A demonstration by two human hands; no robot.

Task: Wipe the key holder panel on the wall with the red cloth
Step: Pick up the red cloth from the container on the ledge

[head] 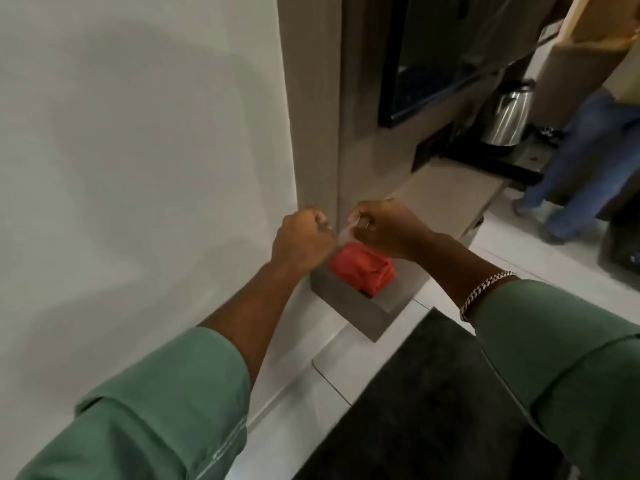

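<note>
A folded red cloth (363, 271) lies on the small grey shelf (356, 310) at the foot of the tall grey-beige key holder panel (315, 126) on the wall. Neither hand touches the cloth. Just above it, my left hand (303, 239) is curled into a fist close to the panel's lower edge. My right hand (384, 230) pinches a small pale, partly see-through item (346, 233) between thumb and fingers. The blur hides what this item is, and no hooks or keys can be made out on the panel.
A white wall (138, 150) fills the left. A dark mat (433, 403) lies on the pale tiled floor below. To the right are a dark screen (433, 57), a steel kettle (509, 116) on a counter, and another person's legs (581, 161).
</note>
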